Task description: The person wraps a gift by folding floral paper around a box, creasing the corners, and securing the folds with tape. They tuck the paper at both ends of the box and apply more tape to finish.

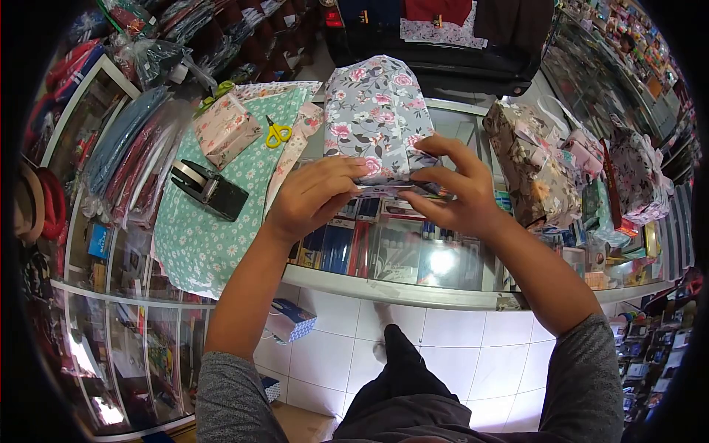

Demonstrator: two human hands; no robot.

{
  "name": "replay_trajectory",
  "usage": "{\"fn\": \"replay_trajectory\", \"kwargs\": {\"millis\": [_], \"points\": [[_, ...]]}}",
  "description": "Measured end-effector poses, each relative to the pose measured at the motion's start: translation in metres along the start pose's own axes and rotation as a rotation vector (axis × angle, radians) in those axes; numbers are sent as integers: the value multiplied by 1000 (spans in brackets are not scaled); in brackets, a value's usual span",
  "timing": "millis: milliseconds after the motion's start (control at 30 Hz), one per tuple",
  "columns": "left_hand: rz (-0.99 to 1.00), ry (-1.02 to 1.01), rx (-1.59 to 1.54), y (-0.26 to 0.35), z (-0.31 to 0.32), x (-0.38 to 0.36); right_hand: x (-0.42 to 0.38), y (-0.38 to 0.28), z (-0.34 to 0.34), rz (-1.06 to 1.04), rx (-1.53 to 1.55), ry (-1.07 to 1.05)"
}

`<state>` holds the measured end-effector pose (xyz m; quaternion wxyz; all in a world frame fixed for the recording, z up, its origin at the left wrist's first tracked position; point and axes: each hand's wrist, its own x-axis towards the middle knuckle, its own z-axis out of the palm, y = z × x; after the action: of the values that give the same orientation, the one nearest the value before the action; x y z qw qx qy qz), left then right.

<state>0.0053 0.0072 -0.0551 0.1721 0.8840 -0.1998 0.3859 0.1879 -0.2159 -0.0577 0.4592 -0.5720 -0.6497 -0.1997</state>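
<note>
Both hands meet at the near end of a parcel point(378, 111) wrapped in grey floral paper, which lies on the glass counter point(413, 284) about midway along its front edge, its far end toward the back edge. The left hand point(314, 196) is curled, fingertips pressed onto the parcel's near flap from the left; the right hand point(454, 192) has its fingers spread, thumb and forefinger pinching the folded paper at the near right corner. Toward the counter's left end a sheet of mint floral paper point(203, 236) hangs over the front edge. On it sit a black tape dispenser point(210, 190), a small pink wrapped box point(225, 128) and yellow scissors point(278, 133), all well apart from the hands. Toward the right end stands a brown floral parcel point(528, 162), just beside the right hand, with more wrapped gifts point(635, 177) beyond it near the right edge.
</note>
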Motion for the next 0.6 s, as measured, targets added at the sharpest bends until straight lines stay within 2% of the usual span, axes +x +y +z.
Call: {"fn": "replay_trajectory", "kwargs": {"millis": [200, 300, 600], "points": [[14, 11, -14, 0, 0, 2, 2, 0, 0, -135, -80, 17], [12, 4, -5, 2, -1, 2, 2, 0, 2, -113, -41, 65], [27, -5, -12, 0, -1, 2, 2, 3, -2, -155, -29, 17]]}}
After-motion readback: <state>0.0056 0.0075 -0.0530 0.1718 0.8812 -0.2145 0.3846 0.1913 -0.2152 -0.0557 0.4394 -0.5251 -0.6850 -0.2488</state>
